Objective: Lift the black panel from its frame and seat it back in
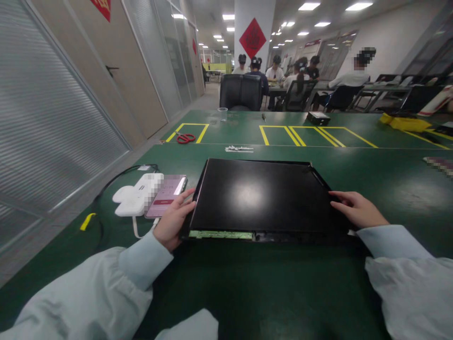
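Note:
A black LCD screen panel (283,198) lies face up in a dark frame, its surface reflecting a bright spot. Along its near edge, on the left half, a green circuit board strip (221,234) is exposed. My left hand (171,221) grips the panel's left side, fingers on the edge. At the right side, my right hand (357,209) holds the edge between thumb and fingers. The undersides of both grips are hidden. Just left of my left hand lies a phone (168,196) with its screen lit, beside a white charger-like device (136,196).
Red-handled scissors (186,138) and small white pieces (239,148) lie beyond the panel on the green table (283,293). A black cable (109,182) runs along the left. Farther back are a clear cup (222,113), a small black box (318,118) and several seated people.

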Motion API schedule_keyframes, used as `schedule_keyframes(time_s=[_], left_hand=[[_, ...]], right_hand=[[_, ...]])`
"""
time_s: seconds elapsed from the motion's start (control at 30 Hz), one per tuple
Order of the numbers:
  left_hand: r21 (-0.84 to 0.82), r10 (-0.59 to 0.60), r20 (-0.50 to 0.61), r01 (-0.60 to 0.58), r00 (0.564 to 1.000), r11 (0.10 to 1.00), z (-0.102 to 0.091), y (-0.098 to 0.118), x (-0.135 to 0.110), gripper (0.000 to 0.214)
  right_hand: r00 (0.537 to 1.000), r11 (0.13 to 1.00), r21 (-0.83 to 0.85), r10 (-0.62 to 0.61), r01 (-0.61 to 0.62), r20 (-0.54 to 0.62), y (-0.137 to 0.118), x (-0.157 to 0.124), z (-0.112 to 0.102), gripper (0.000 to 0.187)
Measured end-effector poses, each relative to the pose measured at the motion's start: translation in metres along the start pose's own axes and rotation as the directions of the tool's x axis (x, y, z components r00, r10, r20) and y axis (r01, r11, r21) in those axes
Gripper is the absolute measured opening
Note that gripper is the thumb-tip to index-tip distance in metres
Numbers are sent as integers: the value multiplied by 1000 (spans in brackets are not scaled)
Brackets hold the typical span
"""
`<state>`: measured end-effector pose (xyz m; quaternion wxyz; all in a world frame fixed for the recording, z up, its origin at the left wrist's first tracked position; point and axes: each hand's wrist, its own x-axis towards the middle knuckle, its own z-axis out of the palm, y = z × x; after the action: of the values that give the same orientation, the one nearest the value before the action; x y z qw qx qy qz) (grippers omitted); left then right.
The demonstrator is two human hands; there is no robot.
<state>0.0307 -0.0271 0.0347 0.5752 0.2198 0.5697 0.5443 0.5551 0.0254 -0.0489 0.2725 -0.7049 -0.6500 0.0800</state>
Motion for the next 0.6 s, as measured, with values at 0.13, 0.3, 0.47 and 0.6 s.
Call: schedule_keyframes(time_s=[0.13,0.3,0.47,0.6], left_hand=[[-37,-41,-5,41,999,998,3,2,-3,56],[-79,-32,21,34,999,996,3,3,-4,62],[-54,-44,60,47,997,997,-1,1,-2,66],[27,-49,129,46,990,999,-13,-4,6,80]], right_hand=[[997,997,43,63,-66,52,-4,-9,-8,53],[992,990,88,105,-112,71,-7,-15,-11,51],[993,989,98,106,-111,57,-9,-13,-11,50],[988,976,160,137,-146,65,-9,-13,-12,46]])
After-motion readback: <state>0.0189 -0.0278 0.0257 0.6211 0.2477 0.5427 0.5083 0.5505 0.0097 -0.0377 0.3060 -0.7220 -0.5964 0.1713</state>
